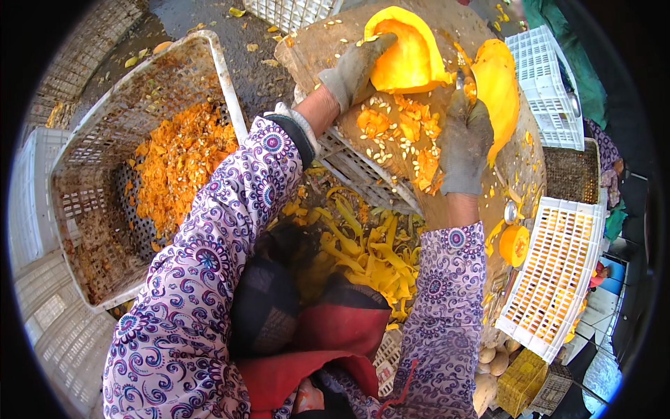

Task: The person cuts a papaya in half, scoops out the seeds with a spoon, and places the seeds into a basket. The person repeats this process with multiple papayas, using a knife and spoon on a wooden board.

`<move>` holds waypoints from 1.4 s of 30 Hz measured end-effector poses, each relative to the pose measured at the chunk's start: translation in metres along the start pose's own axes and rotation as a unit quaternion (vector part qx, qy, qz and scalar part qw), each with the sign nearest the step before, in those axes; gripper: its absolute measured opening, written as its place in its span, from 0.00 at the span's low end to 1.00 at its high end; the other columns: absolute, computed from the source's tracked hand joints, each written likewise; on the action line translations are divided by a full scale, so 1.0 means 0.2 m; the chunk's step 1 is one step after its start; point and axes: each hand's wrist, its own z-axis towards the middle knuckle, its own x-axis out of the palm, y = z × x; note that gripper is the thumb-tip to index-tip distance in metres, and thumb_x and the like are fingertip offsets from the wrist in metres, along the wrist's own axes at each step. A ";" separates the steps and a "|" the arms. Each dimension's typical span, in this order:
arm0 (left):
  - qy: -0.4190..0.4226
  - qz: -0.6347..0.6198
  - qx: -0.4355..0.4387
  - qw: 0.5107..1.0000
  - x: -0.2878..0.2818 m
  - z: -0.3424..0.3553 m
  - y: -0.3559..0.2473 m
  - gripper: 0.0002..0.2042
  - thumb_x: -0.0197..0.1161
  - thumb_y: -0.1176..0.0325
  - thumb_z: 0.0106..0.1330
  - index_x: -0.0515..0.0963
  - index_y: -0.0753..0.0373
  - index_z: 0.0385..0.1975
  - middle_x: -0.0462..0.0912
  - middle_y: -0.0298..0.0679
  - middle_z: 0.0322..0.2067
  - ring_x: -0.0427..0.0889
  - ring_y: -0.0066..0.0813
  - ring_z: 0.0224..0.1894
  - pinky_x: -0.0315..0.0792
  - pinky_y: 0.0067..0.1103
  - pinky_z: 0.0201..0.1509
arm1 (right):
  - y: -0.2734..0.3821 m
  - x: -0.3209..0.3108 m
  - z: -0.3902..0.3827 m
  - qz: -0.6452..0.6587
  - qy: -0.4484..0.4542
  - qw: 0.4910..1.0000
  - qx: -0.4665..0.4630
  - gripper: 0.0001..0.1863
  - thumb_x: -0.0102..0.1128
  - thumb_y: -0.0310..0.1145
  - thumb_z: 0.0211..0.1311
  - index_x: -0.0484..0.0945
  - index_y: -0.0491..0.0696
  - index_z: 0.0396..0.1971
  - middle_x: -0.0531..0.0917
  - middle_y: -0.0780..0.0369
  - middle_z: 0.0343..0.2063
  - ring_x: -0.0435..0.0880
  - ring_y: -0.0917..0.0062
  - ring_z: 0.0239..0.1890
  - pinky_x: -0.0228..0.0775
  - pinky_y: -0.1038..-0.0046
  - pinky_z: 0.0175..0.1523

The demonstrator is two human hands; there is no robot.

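My left hand, in a grey glove, grips the rim of a peeled, hollowed pumpkin piece tilted above the wooden board. My right hand, also gloved, is closed around a small shiny metal tool, mostly hidden by the fingers, with a bit of orange pulp beside it. Touching or just behind that hand is a second peeled pumpkin piece; I cannot tell whether the hand also holds it. Scraped pulp and pale seeds lie on the board between my hands.
A dirty plastic crate at left holds pulp and seeds. Yellow peels cover the ground before me. On the right are a cut pumpkin piece, a white crate with orange pieces, and stacked white crates.
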 end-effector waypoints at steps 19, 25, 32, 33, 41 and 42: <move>-0.149 -0.451 -0.365 0.801 0.01 0.06 -0.10 0.17 0.52 0.63 0.67 0.67 0.65 0.52 0.76 0.44 0.48 0.78 0.35 0.49 0.74 0.29 0.53 | 0.13 -0.17 0.04 0.442 0.095 0.880 0.146 0.17 0.52 0.38 0.63 0.71 0.42 0.47 0.59 0.74 0.13 0.54 0.91 0.09 0.43 0.86 0.12; -0.110 -0.406 -0.349 0.838 0.00 0.05 -0.08 0.17 0.51 0.63 0.68 0.66 0.65 0.52 0.75 0.43 0.49 0.77 0.32 0.50 0.73 0.27 0.55 | 0.06 -0.30 0.05 0.565 0.318 0.748 0.145 0.24 0.42 0.40 0.68 0.63 0.39 0.56 0.58 0.73 0.12 0.52 0.90 0.08 0.43 0.85 0.11; -0.109 -0.517 -0.346 0.775 -0.01 0.06 -0.05 0.18 0.53 0.64 0.67 0.66 0.65 0.53 0.75 0.44 0.49 0.77 0.34 0.50 0.73 0.29 0.55 | 0.02 -0.23 0.04 0.290 0.170 0.931 0.144 0.13 0.50 0.35 0.64 0.74 0.43 0.42 0.65 0.72 0.15 0.59 0.90 0.12 0.48 0.86 0.15; -0.108 -0.516 -0.345 0.777 -0.02 0.06 -0.05 0.18 0.54 0.64 0.66 0.66 0.65 0.53 0.75 0.44 0.49 0.77 0.34 0.50 0.73 0.29 0.55 | 0.03 -0.23 0.04 0.301 0.164 0.930 0.133 0.14 0.49 0.34 0.64 0.73 0.42 0.45 0.63 0.73 0.14 0.57 0.91 0.12 0.45 0.87 0.14; -0.099 -0.409 -0.372 0.827 0.01 0.04 -0.08 0.18 0.55 0.63 0.66 0.68 0.65 0.52 0.76 0.44 0.48 0.78 0.34 0.49 0.74 0.29 0.53 | 0.10 -0.07 0.07 -0.024 0.055 0.996 -0.071 0.22 0.58 0.43 0.59 0.75 0.39 0.44 0.79 0.62 0.26 0.77 0.78 0.24 0.69 0.79 0.28; -0.081 -0.390 -0.365 0.842 0.01 0.03 -0.08 0.18 0.55 0.63 0.66 0.68 0.65 0.52 0.77 0.44 0.48 0.78 0.34 0.48 0.74 0.29 0.53 | 0.12 -0.05 0.07 -0.050 0.060 0.995 -0.059 0.24 0.59 0.46 0.57 0.75 0.39 0.44 0.80 0.60 0.28 0.79 0.75 0.27 0.69 0.76 0.32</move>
